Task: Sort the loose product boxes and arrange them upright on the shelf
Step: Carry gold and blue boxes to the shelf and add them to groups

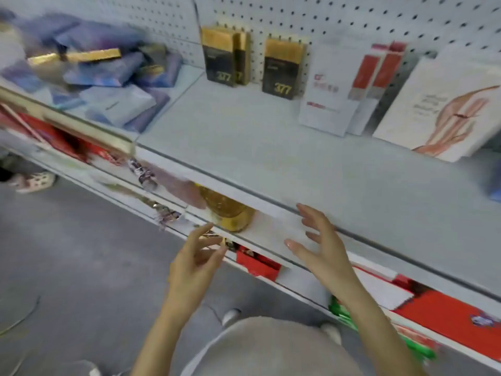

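both hands, left hand [196,256] and right hand [321,245], hover empty with fingers spread loosely before the shelf [244,137] edge; farther back, black-and-gold boxes [225,58] stand upright against the pegboard [325,20], while a loose pile of blue boxes [108,77] lies at far left.

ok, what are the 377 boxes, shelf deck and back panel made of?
377 boxes: likely printed cardboard, gold top looks foil-like and glints, crisp folded edges.
Shelf deck: probably painted sheet metal, matte pale grey, thin front lip.
Back panel: perforated pegboard, regular hole grid, same pale finish; metal or hardboard, unclear.
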A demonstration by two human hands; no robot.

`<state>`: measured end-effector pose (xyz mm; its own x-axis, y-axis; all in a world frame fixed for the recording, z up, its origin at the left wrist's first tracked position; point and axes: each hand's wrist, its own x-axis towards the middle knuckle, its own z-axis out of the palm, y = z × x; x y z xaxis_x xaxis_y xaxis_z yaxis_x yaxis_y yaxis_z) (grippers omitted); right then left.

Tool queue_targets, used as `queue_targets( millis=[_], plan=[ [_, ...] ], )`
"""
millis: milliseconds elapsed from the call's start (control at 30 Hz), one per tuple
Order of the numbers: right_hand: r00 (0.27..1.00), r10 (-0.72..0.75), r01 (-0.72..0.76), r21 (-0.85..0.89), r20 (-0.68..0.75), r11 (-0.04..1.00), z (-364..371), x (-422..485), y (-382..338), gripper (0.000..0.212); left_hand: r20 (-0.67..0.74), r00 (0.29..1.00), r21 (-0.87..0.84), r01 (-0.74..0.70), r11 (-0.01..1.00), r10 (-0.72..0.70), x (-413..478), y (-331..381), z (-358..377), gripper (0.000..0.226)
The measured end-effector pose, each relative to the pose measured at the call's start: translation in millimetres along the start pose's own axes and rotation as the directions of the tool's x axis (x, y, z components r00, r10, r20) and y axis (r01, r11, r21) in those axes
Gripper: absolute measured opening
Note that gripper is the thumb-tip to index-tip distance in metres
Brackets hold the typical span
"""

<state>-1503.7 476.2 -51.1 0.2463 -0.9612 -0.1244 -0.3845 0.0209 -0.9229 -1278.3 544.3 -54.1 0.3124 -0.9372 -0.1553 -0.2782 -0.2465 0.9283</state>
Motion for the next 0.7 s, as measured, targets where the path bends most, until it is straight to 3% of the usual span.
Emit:
queue_targets(
  millis=[133, 300, 500, 700],
  plan=[
    [0.981, -0.084, 0.088, -0.013, 0.173, 0.996, 113.6, 19.6, -43.2, 0.065, -0.155, 0.984, -0.041, 0.082, 0.996, -0.087, -13.9, -40.0, -102.4, 0.038],
    [0.930, -0.130, 0.156, -0.049, 0.343, 0.987, 200.1, 49.7, -86.0, 0.056, -0.273, 0.949, -0.074, 0.141, 0.987, -0.156, -12.2, -71.4, -168.0, 0.035],
    [0.905, -0.080, 0.107, -0.041, 0.418, 0.993, 282.2, 100.7, -114.3, 0.056, -0.394, 0.883, -0.121, 0.226, 0.967, -0.255, 19.1, -111.8, -225.8, 0.034],
    [0.859, -0.094, 0.100, 0.015, 0.503, 0.995, 391.0, 191.4, -150.7, 0.058, -0.495, 0.829, -0.115, 0.233, 0.966, -0.259, 106.0, -144.9, -323.6, 0.036]
  ],
)
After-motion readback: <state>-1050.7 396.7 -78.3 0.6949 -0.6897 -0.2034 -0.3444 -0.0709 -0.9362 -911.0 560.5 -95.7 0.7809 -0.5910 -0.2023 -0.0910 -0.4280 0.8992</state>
